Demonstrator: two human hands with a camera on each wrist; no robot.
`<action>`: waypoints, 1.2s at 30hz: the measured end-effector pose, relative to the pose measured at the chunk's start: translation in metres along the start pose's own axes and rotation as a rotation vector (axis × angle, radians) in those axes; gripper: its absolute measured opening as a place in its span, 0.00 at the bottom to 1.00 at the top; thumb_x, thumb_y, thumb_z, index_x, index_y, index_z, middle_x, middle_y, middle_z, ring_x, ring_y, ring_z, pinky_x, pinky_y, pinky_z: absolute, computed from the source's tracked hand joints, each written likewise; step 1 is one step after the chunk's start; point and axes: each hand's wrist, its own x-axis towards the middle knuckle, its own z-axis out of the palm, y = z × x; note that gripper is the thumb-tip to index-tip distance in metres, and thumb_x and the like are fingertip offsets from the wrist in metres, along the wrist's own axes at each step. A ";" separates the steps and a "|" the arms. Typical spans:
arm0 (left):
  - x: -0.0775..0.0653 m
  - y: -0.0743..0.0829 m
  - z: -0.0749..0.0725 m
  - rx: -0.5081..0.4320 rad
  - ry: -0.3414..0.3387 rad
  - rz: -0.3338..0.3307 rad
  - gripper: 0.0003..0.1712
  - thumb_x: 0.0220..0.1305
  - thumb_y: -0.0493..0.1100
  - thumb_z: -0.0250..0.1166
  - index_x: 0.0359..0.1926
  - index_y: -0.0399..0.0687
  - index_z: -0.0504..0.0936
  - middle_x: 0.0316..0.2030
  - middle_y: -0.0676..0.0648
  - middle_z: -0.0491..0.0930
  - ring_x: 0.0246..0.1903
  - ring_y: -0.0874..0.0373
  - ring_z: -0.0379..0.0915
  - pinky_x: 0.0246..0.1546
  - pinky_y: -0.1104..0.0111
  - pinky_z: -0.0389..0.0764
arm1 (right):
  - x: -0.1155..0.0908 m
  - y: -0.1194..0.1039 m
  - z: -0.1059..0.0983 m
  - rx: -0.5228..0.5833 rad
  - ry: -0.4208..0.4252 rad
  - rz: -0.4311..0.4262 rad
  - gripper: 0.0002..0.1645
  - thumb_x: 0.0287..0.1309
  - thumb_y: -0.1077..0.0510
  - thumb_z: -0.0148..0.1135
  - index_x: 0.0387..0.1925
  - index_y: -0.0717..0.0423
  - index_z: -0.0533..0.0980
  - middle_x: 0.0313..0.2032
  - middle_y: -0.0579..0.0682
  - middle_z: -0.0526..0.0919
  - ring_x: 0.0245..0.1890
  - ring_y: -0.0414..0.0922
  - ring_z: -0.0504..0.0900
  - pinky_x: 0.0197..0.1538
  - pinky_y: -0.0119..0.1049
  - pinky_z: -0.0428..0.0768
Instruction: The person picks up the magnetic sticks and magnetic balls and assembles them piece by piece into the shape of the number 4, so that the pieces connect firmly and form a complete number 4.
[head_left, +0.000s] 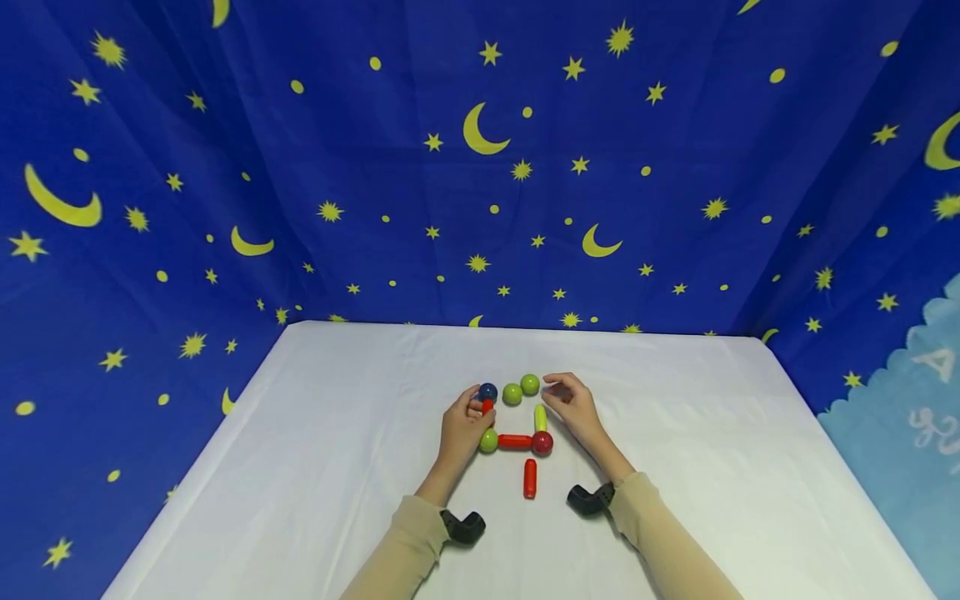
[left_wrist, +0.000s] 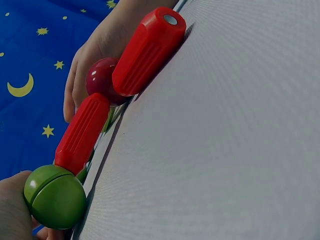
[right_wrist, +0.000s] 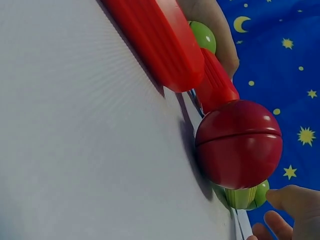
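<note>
Several coloured balls and magnetic rods form a partial frame on the table. My left hand (head_left: 463,423) grips its left side, around a red rod (head_left: 488,406) between a blue ball (head_left: 487,392) and a green ball (head_left: 488,441). Along the front, another red rod (head_left: 514,442) joins the green ball to a dark red ball (head_left: 542,442). From that ball a yellow-green rod (head_left: 541,417) points away. Two green balls, one left (head_left: 512,394) and one right (head_left: 530,384), lie at the back. My right hand (head_left: 576,408) is beside the right one, fingers loosely bent and holding nothing.
A loose red rod (head_left: 530,479) lies in front of the frame; its end shows a metal disc in the left wrist view. The white-covered table (head_left: 360,450) is bounded by a blue curtain (head_left: 420,192) with moons and stars. Black wrist devices, left (head_left: 465,528) and right (head_left: 590,499), stick out inward.
</note>
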 end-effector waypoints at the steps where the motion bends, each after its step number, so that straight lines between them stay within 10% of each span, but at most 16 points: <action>1: 0.000 0.000 0.000 0.002 0.000 0.003 0.31 0.52 0.36 0.68 0.59 0.38 0.74 0.32 0.40 0.80 0.25 0.64 0.70 0.28 0.79 0.74 | 0.002 0.005 0.001 0.001 0.004 -0.002 0.17 0.55 0.70 0.62 0.48 0.71 0.75 0.45 0.68 0.78 0.44 0.61 0.77 0.40 0.23 0.74; 18: 0.001 -0.002 0.001 0.004 0.000 -0.006 0.31 0.52 0.36 0.68 0.60 0.38 0.74 0.32 0.41 0.80 0.25 0.64 0.70 0.28 0.80 0.73 | 0.022 0.035 0.011 -0.058 -0.035 -0.069 0.25 0.49 0.66 0.68 0.52 0.62 0.76 0.49 0.61 0.79 0.47 0.55 0.78 0.42 0.25 0.76; 28: 0.001 -0.001 0.002 0.016 0.002 -0.003 0.30 0.52 0.37 0.68 0.59 0.39 0.75 0.32 0.42 0.80 0.25 0.64 0.70 0.27 0.79 0.74 | 0.011 -0.010 0.006 -0.112 -0.127 -0.072 0.29 0.54 0.68 0.64 0.58 0.69 0.71 0.55 0.66 0.76 0.50 0.60 0.77 0.47 0.31 0.75; 36: 0.001 -0.002 0.001 0.022 0.010 0.001 0.30 0.52 0.36 0.68 0.59 0.39 0.75 0.32 0.41 0.80 0.25 0.64 0.70 0.27 0.79 0.73 | 0.019 0.015 0.012 -0.092 -0.133 -0.072 0.28 0.55 0.66 0.64 0.58 0.68 0.71 0.56 0.66 0.76 0.53 0.61 0.76 0.55 0.55 0.75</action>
